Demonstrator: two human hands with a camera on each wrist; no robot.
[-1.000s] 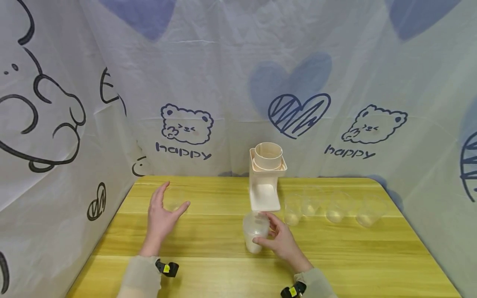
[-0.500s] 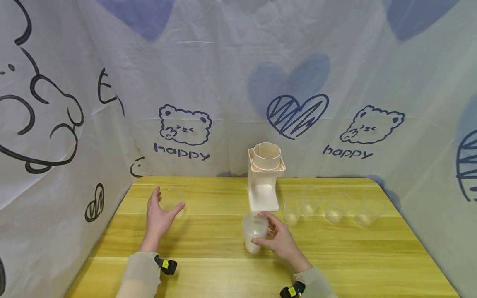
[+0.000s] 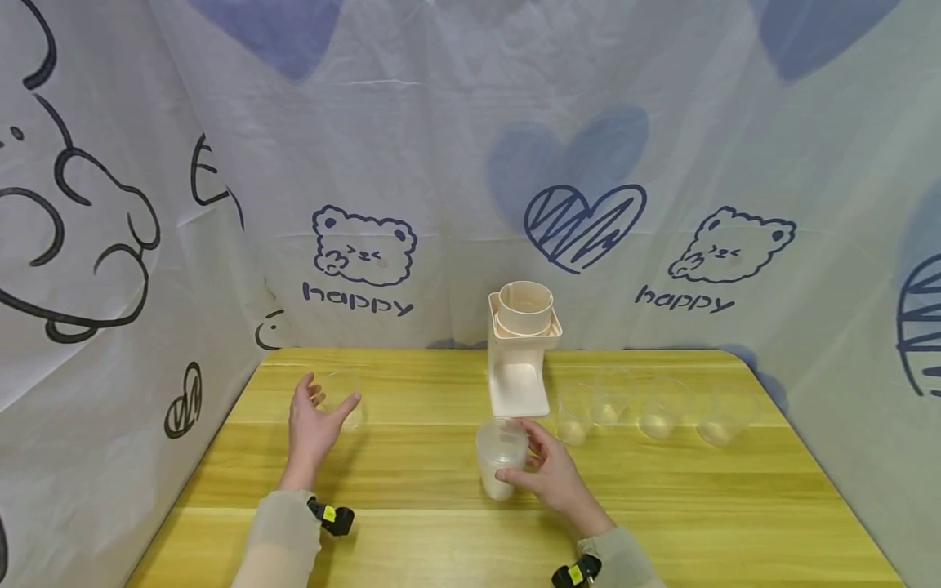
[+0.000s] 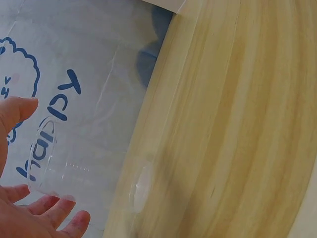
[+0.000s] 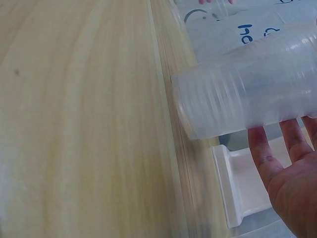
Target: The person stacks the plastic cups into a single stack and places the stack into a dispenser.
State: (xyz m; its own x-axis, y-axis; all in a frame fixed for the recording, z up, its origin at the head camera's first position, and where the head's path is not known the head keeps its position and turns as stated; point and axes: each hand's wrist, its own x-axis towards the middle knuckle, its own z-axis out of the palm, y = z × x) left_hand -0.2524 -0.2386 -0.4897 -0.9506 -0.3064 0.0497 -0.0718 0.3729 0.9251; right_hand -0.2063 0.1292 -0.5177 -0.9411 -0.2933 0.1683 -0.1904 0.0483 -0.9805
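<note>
A clear plastic cup (image 4: 94, 171) stands upright on the table at the left. My left hand (image 3: 310, 429) is beside it, thumb spread away from the fingers, fingertips right at the cup's rim in the left wrist view. Nearer the middle, my right hand (image 3: 557, 475) grips a nested stack of clear plastic cups (image 3: 501, 453), with the thumb on the near side and fingers on the far side. In the right wrist view several fingertips lie along the wall of this stack (image 5: 223, 96).
Behind the stack stands a cream-white holder (image 3: 518, 384) with a round open tube (image 3: 525, 309) on top. Several single clear cups (image 3: 657, 418) stand in a row to its right. A printed cloth (image 3: 456, 163) hangs behind the wooden table (image 3: 426, 539).
My left hand has shifted slightly left and down, and its fingers have drawn in a little beside the single cup. The right hand keeps its grip on the stack, almost still.
</note>
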